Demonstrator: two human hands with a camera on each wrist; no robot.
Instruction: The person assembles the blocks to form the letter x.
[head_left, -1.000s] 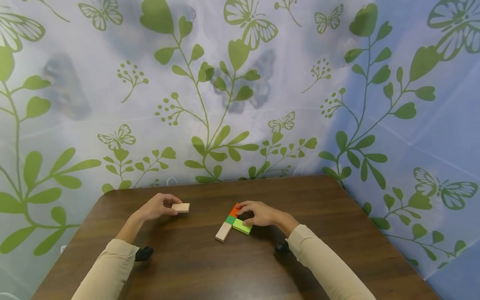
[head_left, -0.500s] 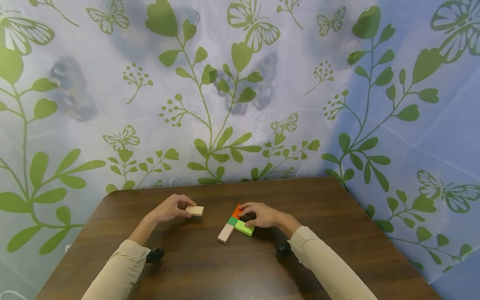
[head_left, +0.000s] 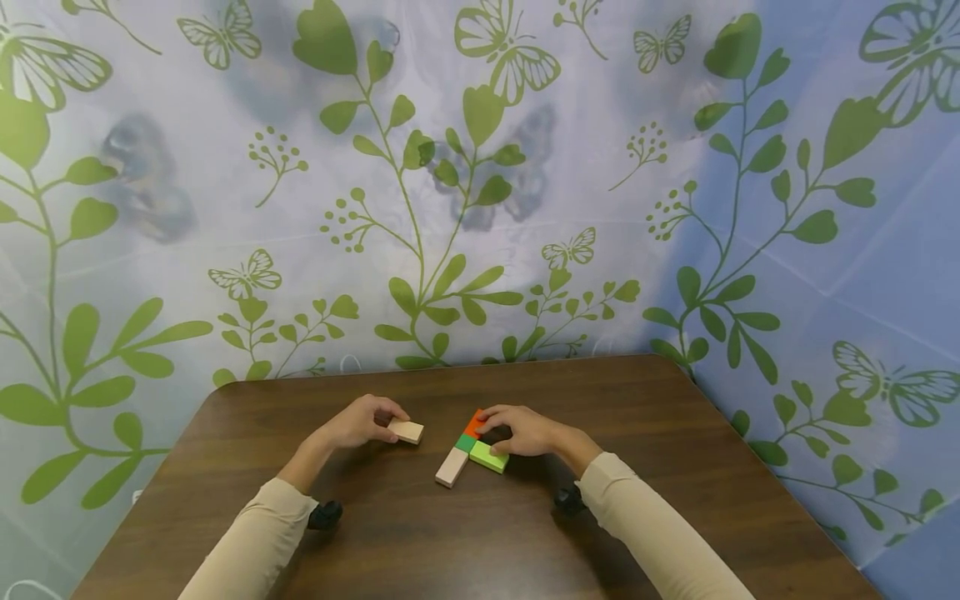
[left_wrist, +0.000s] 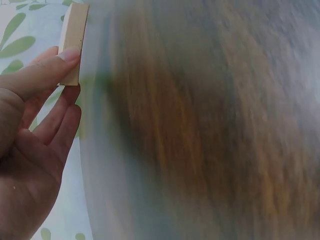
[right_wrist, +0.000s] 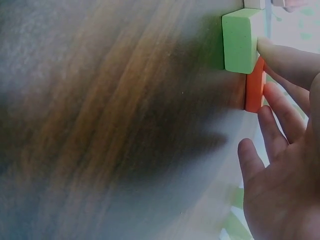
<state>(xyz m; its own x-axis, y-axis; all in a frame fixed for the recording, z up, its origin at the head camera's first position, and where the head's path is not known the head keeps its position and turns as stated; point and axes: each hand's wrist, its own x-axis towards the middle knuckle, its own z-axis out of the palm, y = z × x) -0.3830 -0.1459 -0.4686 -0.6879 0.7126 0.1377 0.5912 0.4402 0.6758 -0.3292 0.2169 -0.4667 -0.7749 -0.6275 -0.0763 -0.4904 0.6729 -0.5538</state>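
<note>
My left hand (head_left: 362, 423) pinches a pale wooden block (head_left: 408, 430) between thumb and fingers, left of a joined group of blocks. In the left wrist view the thumb lies across the face of this wooden block (left_wrist: 75, 27). The group has an orange block (head_left: 472, 425), a small green one (head_left: 465, 442) and a pale pinkish block (head_left: 452, 467) in a slanting row, with a lime-green block (head_left: 489, 457) branching off to the right. My right hand (head_left: 525, 431) rests its thumb on the lime-green block (right_wrist: 237, 42) and its fingertips on the orange block (right_wrist: 254, 92).
The blocks lie on a dark brown wooden table (head_left: 420, 542). Behind it and along the right hangs a curtain (head_left: 585, 167) with green leaves and butterflies. Black wrist-worn devices sit under both wrists, such as the right device (head_left: 568, 500).
My left hand has carried the wooden block rightward, closer to the group. The right hand keeps its place on the lime-green and orange blocks. The view has shifted slightly.
</note>
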